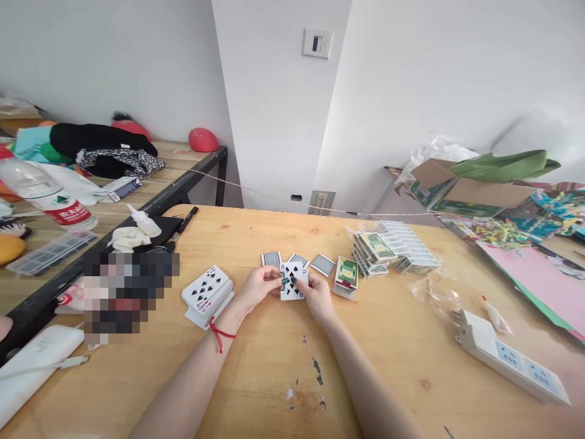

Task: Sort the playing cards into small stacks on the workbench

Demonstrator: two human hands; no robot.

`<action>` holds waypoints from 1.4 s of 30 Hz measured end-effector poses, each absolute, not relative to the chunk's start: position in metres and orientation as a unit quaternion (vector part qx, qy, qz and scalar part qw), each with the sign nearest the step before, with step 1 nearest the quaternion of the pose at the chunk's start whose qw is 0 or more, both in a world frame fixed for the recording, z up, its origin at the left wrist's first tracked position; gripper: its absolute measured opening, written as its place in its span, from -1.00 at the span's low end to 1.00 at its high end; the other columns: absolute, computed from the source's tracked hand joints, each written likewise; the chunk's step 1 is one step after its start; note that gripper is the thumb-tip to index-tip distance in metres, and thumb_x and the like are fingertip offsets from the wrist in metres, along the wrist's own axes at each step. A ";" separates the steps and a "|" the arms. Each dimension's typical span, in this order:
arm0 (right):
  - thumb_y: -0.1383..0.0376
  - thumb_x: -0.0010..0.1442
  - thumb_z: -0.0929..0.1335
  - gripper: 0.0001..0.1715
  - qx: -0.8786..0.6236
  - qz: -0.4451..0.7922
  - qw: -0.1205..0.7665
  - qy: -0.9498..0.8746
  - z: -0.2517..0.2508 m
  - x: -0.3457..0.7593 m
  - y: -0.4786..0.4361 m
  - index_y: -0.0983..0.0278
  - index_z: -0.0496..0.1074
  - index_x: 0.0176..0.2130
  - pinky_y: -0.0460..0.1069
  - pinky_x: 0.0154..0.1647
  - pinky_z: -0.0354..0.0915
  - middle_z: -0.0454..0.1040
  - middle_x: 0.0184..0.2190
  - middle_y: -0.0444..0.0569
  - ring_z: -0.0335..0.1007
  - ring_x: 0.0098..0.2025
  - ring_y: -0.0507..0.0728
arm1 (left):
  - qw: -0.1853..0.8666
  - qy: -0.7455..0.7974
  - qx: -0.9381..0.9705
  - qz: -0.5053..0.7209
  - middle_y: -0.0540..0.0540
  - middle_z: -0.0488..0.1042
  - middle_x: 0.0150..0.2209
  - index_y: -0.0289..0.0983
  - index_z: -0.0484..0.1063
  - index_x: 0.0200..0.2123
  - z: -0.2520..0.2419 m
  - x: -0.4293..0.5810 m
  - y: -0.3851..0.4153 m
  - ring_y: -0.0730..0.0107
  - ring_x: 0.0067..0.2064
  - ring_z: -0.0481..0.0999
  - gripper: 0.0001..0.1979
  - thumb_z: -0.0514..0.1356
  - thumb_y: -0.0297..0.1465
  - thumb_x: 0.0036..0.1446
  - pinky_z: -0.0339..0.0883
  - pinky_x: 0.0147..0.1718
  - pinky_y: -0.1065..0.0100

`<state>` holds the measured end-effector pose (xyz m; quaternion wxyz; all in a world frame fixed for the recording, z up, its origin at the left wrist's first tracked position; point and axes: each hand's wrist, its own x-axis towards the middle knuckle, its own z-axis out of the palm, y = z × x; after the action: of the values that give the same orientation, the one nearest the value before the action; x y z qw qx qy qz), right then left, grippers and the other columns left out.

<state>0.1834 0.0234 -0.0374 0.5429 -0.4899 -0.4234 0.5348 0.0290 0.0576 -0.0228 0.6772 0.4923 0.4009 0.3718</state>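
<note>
A white playing card (292, 291) with black spades and an 8 in its corner is held face up between my two hands. My left hand (259, 286), with a red cord at its wrist, pinches the card's left edge. At the right edge, my right hand (319, 299) grips it with the thumb on top. Whether more cards lie under it I cannot tell. A loose pile of face-up playing cards (208, 292) lies left of my left hand. Just behind the hands are patterned card backs (322, 264), partly covered. A green card box (347, 272) stands beside my right hand.
Stacked card boxes (402, 244) stand at the back right. A white power strip (512, 356) and a small glue bottle (496, 315) lie at right. On the left are a white power bank (41, 360) and a squeeze bottle (144, 222). A string (274, 186) spans the back.
</note>
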 end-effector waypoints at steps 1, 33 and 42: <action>0.10 -0.11 0.39 -0.64 -0.491 0.534 0.543 -0.424 -0.037 0.183 0.023 0.33 0.42 -0.40 -0.05 -0.47 0.23 0.46 -0.54 -0.08 0.35 -0.49 0.09 | 0.679 0.396 0.494 0.371 -0.11 0.52 -0.36 -0.34 0.41 -0.32 -0.023 0.029 0.057 0.38 -0.36 0.50 -0.71 0.30 -0.35 -0.16 0.38 -0.37 0.35; 0.06 -0.14 0.41 -0.61 -0.453 0.609 0.540 -0.364 -0.039 0.187 0.028 0.33 0.48 -0.41 -0.02 -0.49 0.28 0.51 -0.52 -0.05 0.40 -0.51 0.12 | 0.711 0.397 0.459 0.354 -0.15 0.54 -0.34 -0.37 0.46 -0.29 -0.018 0.024 0.060 0.32 -0.33 0.52 -0.63 0.34 -0.35 -0.24 0.38 -0.26 0.27; 0.05 -0.13 0.40 -0.62 -0.465 0.596 0.537 -0.373 -0.036 0.186 0.027 0.33 0.47 -0.45 -0.03 -0.50 0.25 0.49 -0.58 -0.08 0.38 -0.55 0.09 | 0.709 0.403 0.458 0.354 -0.13 0.54 -0.35 -0.37 0.45 -0.29 -0.017 0.024 0.059 0.34 -0.33 0.52 -0.63 0.35 -0.39 -0.25 0.38 -0.26 0.29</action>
<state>0.1865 0.0267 -0.0356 0.5374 -0.4651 -0.3733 0.5963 0.0236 0.0591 -0.0172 0.7088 0.4582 0.4029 0.3539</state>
